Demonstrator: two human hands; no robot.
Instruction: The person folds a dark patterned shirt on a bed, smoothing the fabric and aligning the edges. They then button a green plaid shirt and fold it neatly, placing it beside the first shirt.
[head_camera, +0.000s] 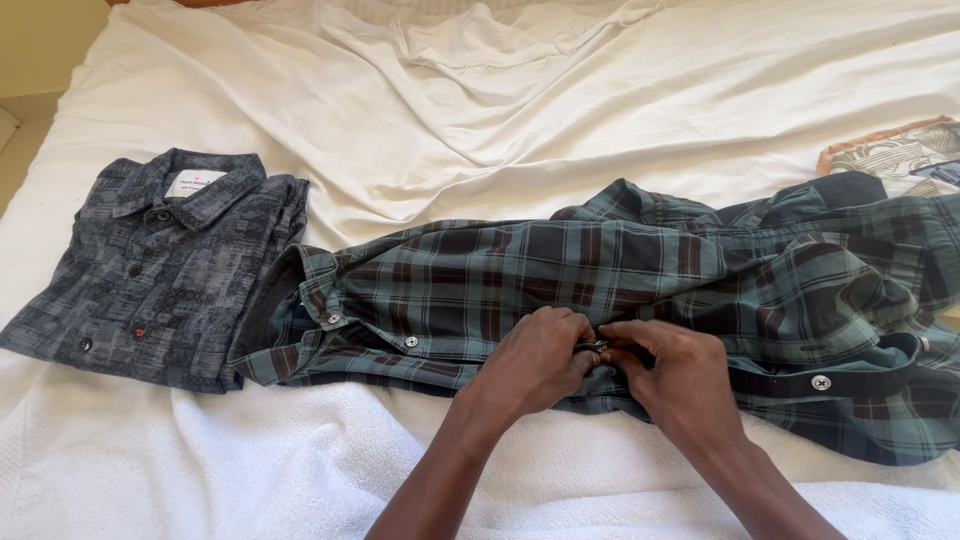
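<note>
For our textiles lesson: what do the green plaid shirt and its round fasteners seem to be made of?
Green plaid shirt: probably soft woven cotton, matte; it creases and drapes loosely. Round fasteners: apparently metal snaps, since they glint silver. Both hands, left hand and right hand, pinch its front.

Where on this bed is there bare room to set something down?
Bare sheet lies above the plaid shirt and right of the folded grey shirt; bare towel lies below both. It is crowded mid-bed, where left hand and right hand meet.

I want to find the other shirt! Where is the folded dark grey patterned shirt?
In the head view, the folded dark grey patterned shirt lies at the left on the white bed sheet, beside the collar end of the green plaid shirt.
</note>
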